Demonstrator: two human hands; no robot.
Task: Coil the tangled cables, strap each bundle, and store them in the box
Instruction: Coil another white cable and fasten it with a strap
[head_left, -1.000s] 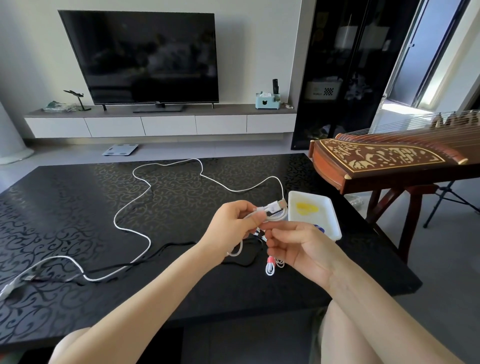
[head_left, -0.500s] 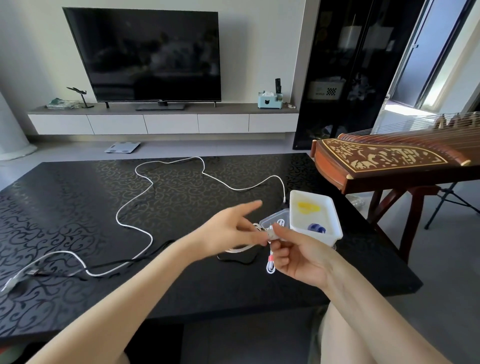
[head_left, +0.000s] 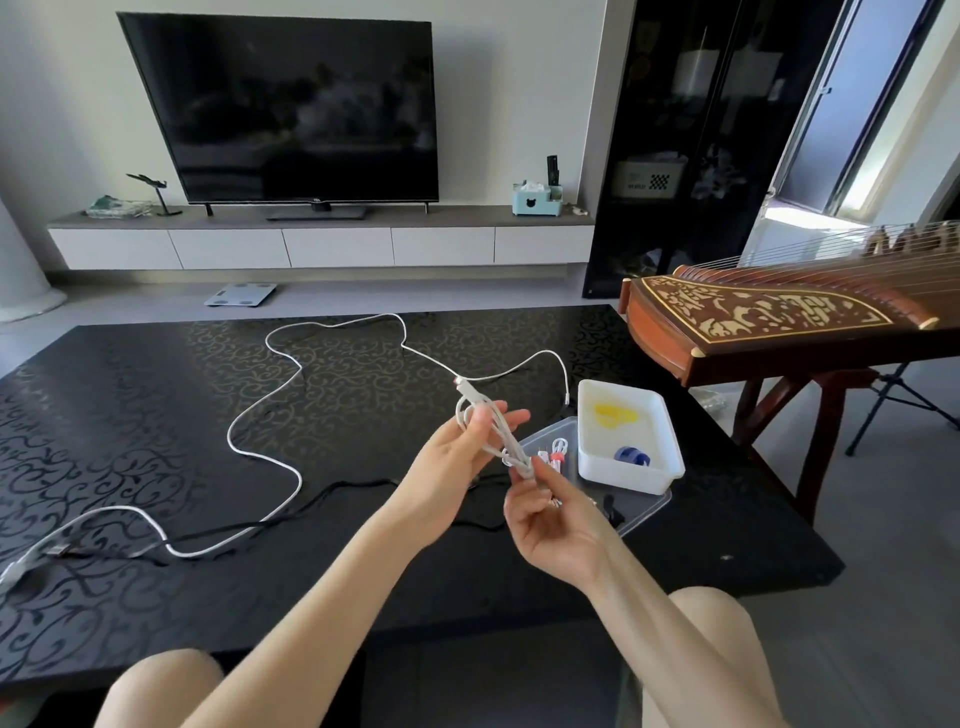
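The small white cable bundle (head_left: 488, 431) had been pulled out longer than a moment earlier, held above the black table (head_left: 156, 415) just in front of the white box (head_left: 628, 436). The left hand (head_left: 457, 457) was closed round its upper loops; the right hand (head_left: 550, 514) pinched its lower end. It looked coiled but not yet strapped. A long white cable (head_left: 270, 415) and a black cable (head_left: 322, 499) lay loose on the table.
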